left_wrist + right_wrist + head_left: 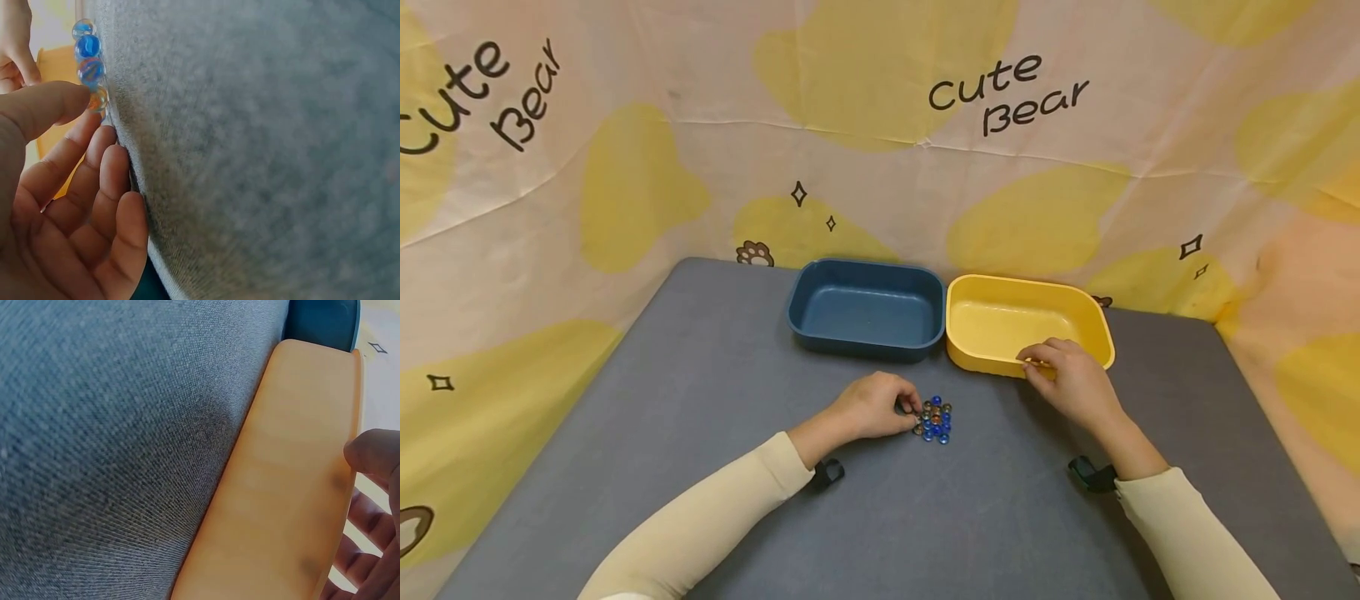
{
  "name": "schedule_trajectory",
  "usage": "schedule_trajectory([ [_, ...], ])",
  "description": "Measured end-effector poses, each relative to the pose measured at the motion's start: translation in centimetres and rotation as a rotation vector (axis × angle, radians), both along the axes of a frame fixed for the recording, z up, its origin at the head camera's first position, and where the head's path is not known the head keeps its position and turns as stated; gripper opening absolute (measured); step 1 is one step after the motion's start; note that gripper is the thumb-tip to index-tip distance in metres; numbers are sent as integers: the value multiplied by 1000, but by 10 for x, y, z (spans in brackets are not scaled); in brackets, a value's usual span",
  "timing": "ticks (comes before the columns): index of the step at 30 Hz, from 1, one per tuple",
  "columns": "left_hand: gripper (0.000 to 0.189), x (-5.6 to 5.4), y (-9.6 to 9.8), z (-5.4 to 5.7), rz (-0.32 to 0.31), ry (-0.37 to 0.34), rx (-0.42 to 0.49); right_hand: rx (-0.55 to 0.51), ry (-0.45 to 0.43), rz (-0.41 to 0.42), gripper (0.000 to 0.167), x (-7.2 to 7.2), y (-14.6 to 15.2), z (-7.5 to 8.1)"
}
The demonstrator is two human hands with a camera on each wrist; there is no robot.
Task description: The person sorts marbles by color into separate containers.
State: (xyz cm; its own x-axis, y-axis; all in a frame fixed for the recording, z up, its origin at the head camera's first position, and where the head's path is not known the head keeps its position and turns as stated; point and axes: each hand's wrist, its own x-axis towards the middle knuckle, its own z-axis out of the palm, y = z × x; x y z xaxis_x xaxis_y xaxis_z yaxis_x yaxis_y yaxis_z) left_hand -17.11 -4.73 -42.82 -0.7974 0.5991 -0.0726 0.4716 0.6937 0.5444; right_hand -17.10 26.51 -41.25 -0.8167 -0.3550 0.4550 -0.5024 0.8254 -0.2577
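In the head view a tight cluster of small glass marbles [936, 421], some blue and some amber, lies on the grey table. My left hand [876, 406] is at the cluster's left edge, thumb and index finger pinching an amber marble [98, 100]. Its other fingers curl loosely in the left wrist view. Over at the yellow bin [985, 362], my right hand [1071, 383] grips the near rim. Its thumb lies on the outer side and the fingers reach over the rim in the right wrist view. Whether those fingers also hold something small is hidden.
A dark blue bin [865, 343] stands left of the yellow one, their ends almost touching. Both sit toward the back of the grey table [700, 400]. Behind and beside it hangs a printed cloth [880, 100] with yellow patches.
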Motion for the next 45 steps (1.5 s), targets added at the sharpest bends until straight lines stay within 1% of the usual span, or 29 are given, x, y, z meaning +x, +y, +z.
schedule_trajectory([
  [15, 4, -2, 2, 1, -15, 2, -34, 13, -12, -7, 13, 0, 0, -2],
  [21, 3, -3, 0, 2, -18, 13, -24, 14, 3, 0, 12, 0, 0, -1],
  [25, 4, -5, -1, 4, -13, 43, 2, 12, 11, 8, 12, 0, 0, 0],
  [30, 2, -6, -4, 14, -32, 90, 30, 13, 3, 13, 13, 1, 0, 0],
  [37, 5, -11, -7, 30, -54, 174, 40, 16, -6, 16, 14, 0, 0, 0],
  [41, 4, -16, -9, 41, -48, 196, 55, 15, -2, 20, 14, 1, 0, 1],
  [45, 4, -25, -12, 52, -37, 215, 60, 14, 3, 23, 14, 2, -1, 2],
])
